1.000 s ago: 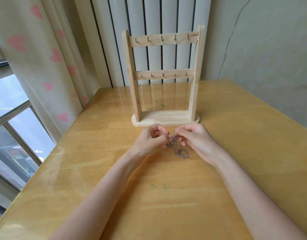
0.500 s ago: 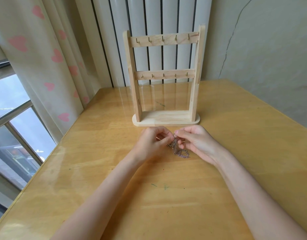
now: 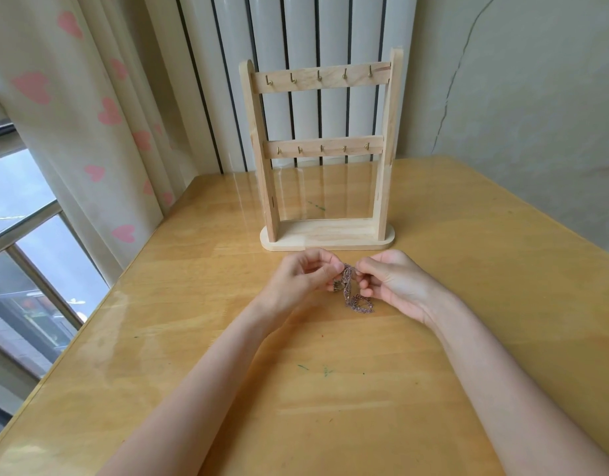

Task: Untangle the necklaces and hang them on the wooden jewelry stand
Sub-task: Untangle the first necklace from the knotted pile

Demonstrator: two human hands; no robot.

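A tangled bunch of thin pinkish-brown necklaces (image 3: 351, 293) hangs between my two hands just above the wooden table (image 3: 330, 389); its lower loops rest on the tabletop. My left hand (image 3: 301, 278) pinches the top of the tangle from the left. My right hand (image 3: 390, 281) pinches it from the right, fingertips nearly touching the left ones. The wooden jewelry stand (image 3: 322, 156) stands upright just beyond my hands, with two crossbars of small brass hooks, all bare.
A white radiator (image 3: 296, 39) and a cracked wall stand behind the stand. On the left a curtain (image 3: 73, 108) with pink hearts hangs beside a window (image 3: 18, 255). The table's left edge runs along the window.
The hands have shifted slightly and lifted the top of the tangle a little; the chains now hang more stretched between the fingertips. The stand has not moved.
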